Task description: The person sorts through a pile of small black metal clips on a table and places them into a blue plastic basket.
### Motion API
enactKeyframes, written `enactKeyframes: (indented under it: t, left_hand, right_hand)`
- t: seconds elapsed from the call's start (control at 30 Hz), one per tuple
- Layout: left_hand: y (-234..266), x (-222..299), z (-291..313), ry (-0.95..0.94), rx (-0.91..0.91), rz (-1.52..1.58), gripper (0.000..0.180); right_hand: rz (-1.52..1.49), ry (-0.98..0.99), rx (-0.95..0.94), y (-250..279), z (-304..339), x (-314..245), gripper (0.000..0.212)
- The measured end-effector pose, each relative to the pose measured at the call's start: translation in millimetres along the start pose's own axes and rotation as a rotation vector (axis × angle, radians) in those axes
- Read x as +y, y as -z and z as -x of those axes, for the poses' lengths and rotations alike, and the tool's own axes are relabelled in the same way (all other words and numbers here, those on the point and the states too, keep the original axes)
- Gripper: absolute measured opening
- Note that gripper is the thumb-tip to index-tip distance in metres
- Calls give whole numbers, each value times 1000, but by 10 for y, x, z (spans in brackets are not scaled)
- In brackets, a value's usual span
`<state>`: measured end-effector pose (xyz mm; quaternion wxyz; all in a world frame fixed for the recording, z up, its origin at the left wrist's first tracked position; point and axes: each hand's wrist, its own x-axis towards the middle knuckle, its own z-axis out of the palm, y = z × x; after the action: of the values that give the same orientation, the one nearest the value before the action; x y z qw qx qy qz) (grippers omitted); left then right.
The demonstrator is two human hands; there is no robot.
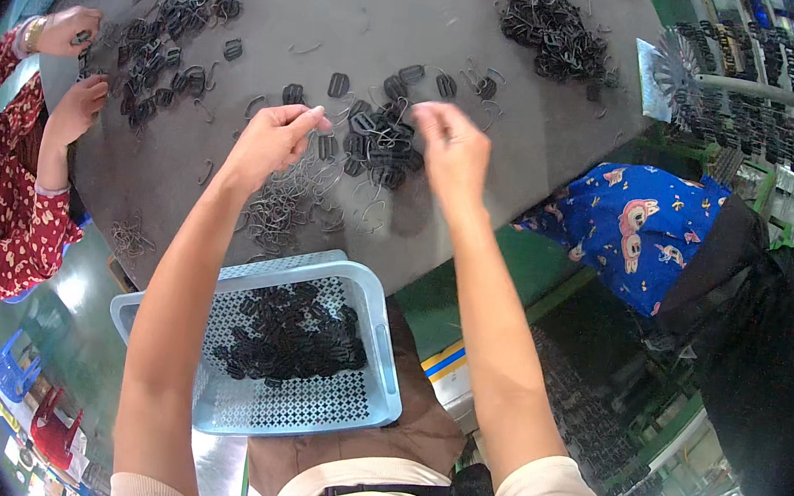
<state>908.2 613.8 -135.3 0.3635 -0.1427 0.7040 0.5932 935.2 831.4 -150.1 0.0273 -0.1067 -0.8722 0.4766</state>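
My left hand is closed in a pinch above the grey table; whatever sits between its fingertips is too small to make out. Just under it lies a tangle of thin metal wire hooks. To the right, my right hand is slightly blurred, its fingers curled together at the edge of a heap of black strap buckles. What those fingers hold, if anything, cannot be seen. A light blue perforated basket rests by my lap, holding a mound of black buckles.
A person in a red patterned sleeve handles pieces from another buckle pile at the left. More black parts are heaped at the far right of the table. Beyond its right edge are blue printed cloth and a fan.
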Motion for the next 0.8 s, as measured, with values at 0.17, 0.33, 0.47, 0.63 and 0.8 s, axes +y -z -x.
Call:
enactKeyframes:
  t: [0.17, 0.33, 0.47, 0.63, 0.8]
  left_hand:
    - [-227, -15, -229, -356, 197, -395, 22]
    - [-696, 317, -534, -558, 269, -769, 21]
    - [-1110, 347, -852, -575, 327, -1005, 32]
    - [-1317, 327, -1078, -450, 360, -932, 37]
    - [-1043, 320, -1095, -419, 123, -645, 27]
  right_hand:
    - [315, -51, 183, 386, -550, 530, 21]
    - [458, -77, -1, 382, -645, 615, 28]
    - [296, -259, -127, 366, -390, 556, 27]
    - [-312, -429, -209, 498, -108, 516, 17]
    - [-1227, -689, -173, 610, -14, 599, 15]
